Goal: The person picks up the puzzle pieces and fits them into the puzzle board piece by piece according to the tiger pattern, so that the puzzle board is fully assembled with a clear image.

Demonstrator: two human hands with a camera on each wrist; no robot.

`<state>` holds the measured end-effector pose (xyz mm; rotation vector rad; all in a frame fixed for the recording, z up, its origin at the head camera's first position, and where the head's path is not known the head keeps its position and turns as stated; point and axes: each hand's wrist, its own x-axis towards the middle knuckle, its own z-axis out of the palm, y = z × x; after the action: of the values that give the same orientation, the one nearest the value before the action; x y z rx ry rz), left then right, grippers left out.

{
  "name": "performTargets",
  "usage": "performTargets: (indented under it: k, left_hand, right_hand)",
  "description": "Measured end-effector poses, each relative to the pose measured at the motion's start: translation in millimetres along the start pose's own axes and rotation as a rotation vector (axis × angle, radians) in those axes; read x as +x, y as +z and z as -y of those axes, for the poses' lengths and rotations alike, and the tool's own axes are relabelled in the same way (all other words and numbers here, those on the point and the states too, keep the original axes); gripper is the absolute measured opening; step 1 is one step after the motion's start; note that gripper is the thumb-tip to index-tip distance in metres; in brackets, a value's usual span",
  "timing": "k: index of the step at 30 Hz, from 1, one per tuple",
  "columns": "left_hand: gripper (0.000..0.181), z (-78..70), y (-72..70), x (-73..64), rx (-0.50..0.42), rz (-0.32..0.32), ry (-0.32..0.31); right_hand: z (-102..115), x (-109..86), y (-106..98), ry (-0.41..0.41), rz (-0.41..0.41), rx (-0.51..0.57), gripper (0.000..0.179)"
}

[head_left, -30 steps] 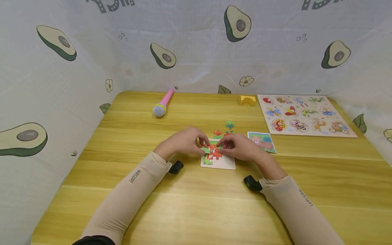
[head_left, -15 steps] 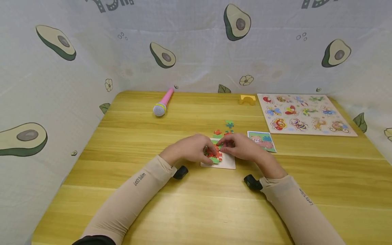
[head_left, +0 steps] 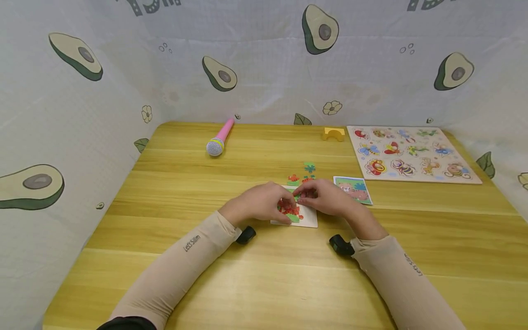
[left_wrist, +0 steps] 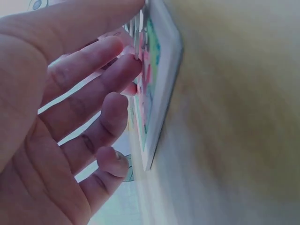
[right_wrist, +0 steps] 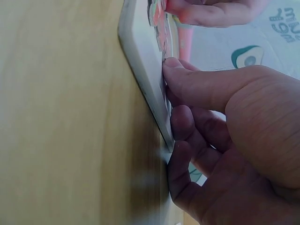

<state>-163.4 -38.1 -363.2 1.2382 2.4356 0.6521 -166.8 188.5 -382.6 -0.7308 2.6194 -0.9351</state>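
A pale puzzle board (head_left: 308, 221) lies on the table with red and green jigsaw pieces on its left part. Over its front left, my left hand (head_left: 264, 201) pinches a red and green jigsaw piece (head_left: 294, 218). The left wrist view shows a thin piece edge-on between the thumb and fingers of the left hand (left_wrist: 70, 93). My right hand (head_left: 326, 198) is at the board's far right, its thumb and forefinger pinching at a jigsaw piece (right_wrist: 161, 44) lying there. The right hand's other fingers (right_wrist: 183, 123) curl by the board's edge. Part of the picture is hidden beneath both hands.
Several loose jigsaw pieces (head_left: 309, 167) lie just beyond the board. A picture card (head_left: 354, 189) sits to its right. Farther back are a pink toy microphone (head_left: 220, 138), a yellow arch block (head_left: 333, 134) and a large insect puzzle board (head_left: 412, 156). Avocado-print cloth (head_left: 264, 105) stands behind.
My left hand has moved right and toward the board's front with its piece, which has turned. The right hand has stayed almost in place.
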Motion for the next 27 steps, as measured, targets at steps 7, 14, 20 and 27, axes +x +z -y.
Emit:
performTargets:
  k: [7, 14, 20, 27]
  left_hand:
    - [0.034, 2.7, 3.2, 1.6, 0.009, -0.008, -0.01]
    - [0.026, 1.0, 5.4, 4.4, 0.045, 0.014, 0.032]
    - [0.024, -1.5, 6.3, 5.0, 0.097, 0.032, 0.075]
    - [0.025, -3.6, 6.8, 5.2, 0.158, 0.014, 0.06]
  right_hand:
    - [-0.1, 0.5, -0.3, -0.001, 0.004, 0.009, 0.019]
    - [1.1, 0.7, -0.4, 0.007, 0.005, 0.031, 0.019]
    - [1.7, 0.4, -0.9, 0.012, 0.003, 0.027, 0.019]
    - [1.4, 0.1, -1.4, 0.01, 0.0, 0.021, 0.019]
